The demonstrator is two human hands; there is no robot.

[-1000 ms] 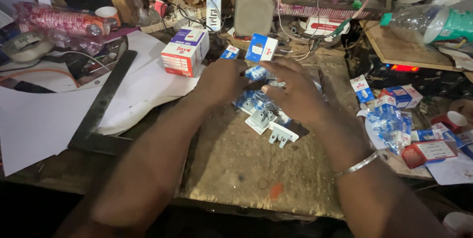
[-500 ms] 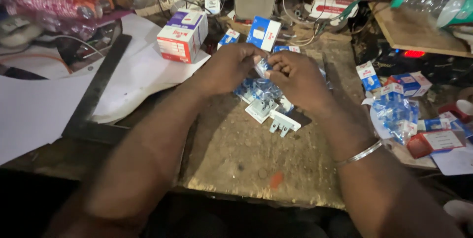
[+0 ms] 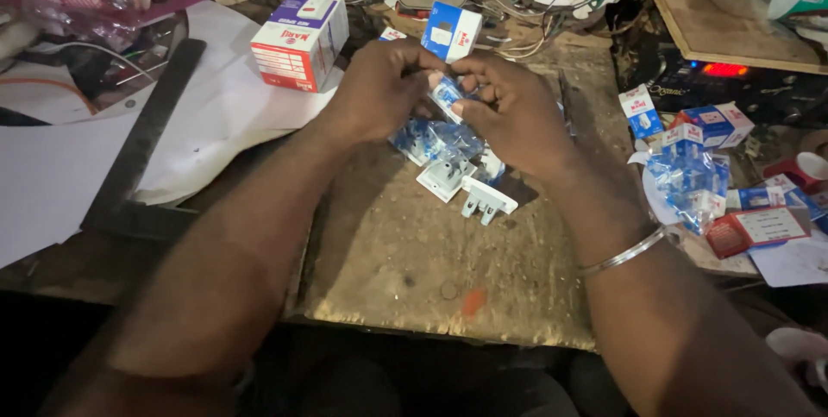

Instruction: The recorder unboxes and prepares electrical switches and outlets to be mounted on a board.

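Both hands up off the pile now, left hand [image 3: 379, 89] and right hand [image 3: 509, 111] pinched together on one blue-wrapped plug packet [image 3: 447, 94] (lower down a second ago). Held above the heap of wrapped plugs [image 3: 431, 137] on the worn workboard [image 3: 414, 270]. Looks picked for unwrapping.

Over the worn bench [image 3: 448, 296], the left hand [image 3: 379, 89] and right hand [image 3: 513, 111] meet, fingers [image 3: 470, 109] pinching a small plastic-wrapped packet [image 3: 446, 94]. Just below that packet lie white plugs [image 3: 466, 188]; left of it stands a red-and-white box [image 3: 297, 42].
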